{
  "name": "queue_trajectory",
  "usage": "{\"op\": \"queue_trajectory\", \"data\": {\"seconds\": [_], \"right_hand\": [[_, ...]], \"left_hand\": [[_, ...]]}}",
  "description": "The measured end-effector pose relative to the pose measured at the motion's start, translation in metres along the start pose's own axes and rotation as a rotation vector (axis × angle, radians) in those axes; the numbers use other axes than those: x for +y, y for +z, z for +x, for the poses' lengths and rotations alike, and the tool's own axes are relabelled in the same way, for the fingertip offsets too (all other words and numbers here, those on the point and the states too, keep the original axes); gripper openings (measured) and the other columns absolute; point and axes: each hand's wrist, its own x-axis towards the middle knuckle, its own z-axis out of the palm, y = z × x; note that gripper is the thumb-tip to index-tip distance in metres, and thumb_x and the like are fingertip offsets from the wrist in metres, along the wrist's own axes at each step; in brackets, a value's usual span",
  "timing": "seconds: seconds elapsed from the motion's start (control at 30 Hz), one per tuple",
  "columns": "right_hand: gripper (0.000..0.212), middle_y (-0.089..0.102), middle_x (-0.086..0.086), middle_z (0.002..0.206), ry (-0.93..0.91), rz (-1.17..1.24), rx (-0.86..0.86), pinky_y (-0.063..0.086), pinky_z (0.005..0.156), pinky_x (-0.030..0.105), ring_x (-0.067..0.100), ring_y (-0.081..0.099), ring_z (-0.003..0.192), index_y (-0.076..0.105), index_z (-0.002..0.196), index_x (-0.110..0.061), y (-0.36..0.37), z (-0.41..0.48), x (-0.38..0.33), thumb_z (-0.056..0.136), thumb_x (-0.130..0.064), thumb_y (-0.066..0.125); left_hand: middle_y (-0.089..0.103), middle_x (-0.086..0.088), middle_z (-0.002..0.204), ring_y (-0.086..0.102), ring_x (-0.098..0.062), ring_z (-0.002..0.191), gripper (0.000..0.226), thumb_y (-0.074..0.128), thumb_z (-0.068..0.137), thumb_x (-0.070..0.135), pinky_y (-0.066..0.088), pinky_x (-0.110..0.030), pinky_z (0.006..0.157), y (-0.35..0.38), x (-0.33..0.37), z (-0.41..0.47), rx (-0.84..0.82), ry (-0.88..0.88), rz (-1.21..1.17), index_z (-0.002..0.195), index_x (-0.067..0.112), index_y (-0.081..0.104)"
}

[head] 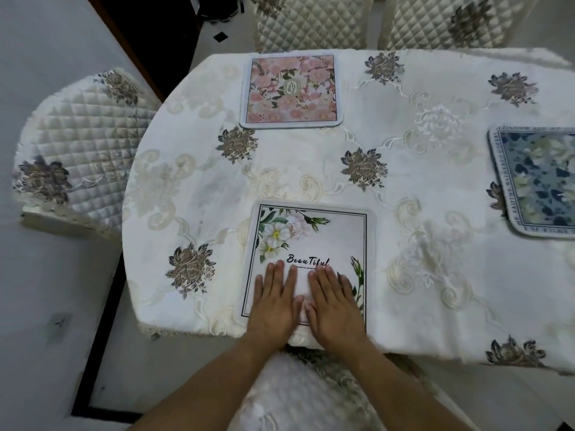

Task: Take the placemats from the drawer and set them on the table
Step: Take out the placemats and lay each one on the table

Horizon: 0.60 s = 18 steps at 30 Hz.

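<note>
A white placemat (329,241) with white flowers and the word "Beautiful" lies flat at the near edge of the table (186,188). My left hand (275,301) and my right hand (334,303) rest palm-down side by side on its near half, fingers spread, gripping nothing. A pink floral placemat (291,91) lies at the far edge of the table. A blue floral placemat (538,178) sits at the right, partly cut off by the frame. No drawer is in view.
The table wears a white embroidered cloth with grey flower motifs. Quilted chairs stand at the left (81,144), at the far side (311,23) and far right (451,20), and one (311,396) below my arms.
</note>
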Motion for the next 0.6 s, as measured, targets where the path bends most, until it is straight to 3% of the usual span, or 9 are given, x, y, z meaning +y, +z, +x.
{"op": "queue_trajectory", "data": {"seconds": [0.17, 0.33, 0.43, 0.5, 0.6], "right_hand": [[0.066, 0.020, 0.009, 0.161, 0.138, 0.059, 0.009, 0.016, 0.121, 0.046, 0.022, 0.010, 0.151, 0.025, 0.152, -0.009, -0.014, -0.023, 0.044, 0.096, -0.042, 0.037], [0.065, 0.017, 0.009, 0.162, 0.206, 0.036, -0.079, 0.009, 0.120, 0.047, 0.023, 0.007, 0.151, 0.023, 0.153, -0.009, -0.027, -0.025, 0.064, 0.099, -0.045, 0.027], [0.065, 0.020, 0.011, 0.161, 0.202, 0.066, -0.064, 0.003, 0.120, 0.047, 0.025, 0.010, 0.150, 0.023, 0.153, -0.007, -0.041, 0.021, 0.059, 0.098, -0.042, 0.022], [0.066, 0.014, 0.012, 0.162, 0.137, 0.094, -0.087, 0.003, 0.121, 0.046, 0.027, 0.007, 0.151, 0.016, 0.154, -0.006, -0.055, 0.061, 0.051, 0.098, -0.040, 0.019], [0.068, 0.003, 0.010, 0.164, 0.089, 0.107, -0.188, 0.003, 0.122, 0.045, 0.025, -0.001, 0.151, 0.005, 0.155, -0.008, -0.070, 0.121, 0.038, 0.099, -0.035, 0.031]], "left_hand": [[-0.010, -0.010, 0.161, -0.014, -0.026, 0.149, 0.072, 0.020, 0.100, 0.055, -0.002, -0.042, 0.120, -0.004, -0.021, -0.003, -0.028, -0.012, -0.051, 0.154, 0.014, -0.003], [-0.006, -0.014, 0.161, -0.009, -0.028, 0.149, 0.075, 0.022, 0.099, 0.056, -0.001, -0.040, 0.120, -0.014, -0.033, 0.004, -0.047, 0.007, -0.037, 0.154, 0.008, 0.001], [-0.002, -0.018, 0.160, -0.004, -0.033, 0.149, 0.077, 0.021, 0.098, 0.053, 0.003, -0.045, 0.121, -0.028, -0.017, 0.047, -0.041, -0.019, -0.089, 0.152, 0.002, 0.005], [0.007, -0.021, 0.159, 0.004, -0.038, 0.148, 0.072, 0.025, 0.099, 0.046, 0.009, -0.048, 0.121, -0.040, 0.000, 0.088, -0.018, 0.062, -0.080, 0.151, -0.003, 0.011], [0.005, -0.019, 0.160, 0.000, -0.035, 0.149, 0.068, 0.035, 0.099, 0.033, 0.004, -0.045, 0.122, -0.060, 0.020, 0.144, -0.042, 0.178, -0.014, 0.151, -0.001, 0.007]]}}
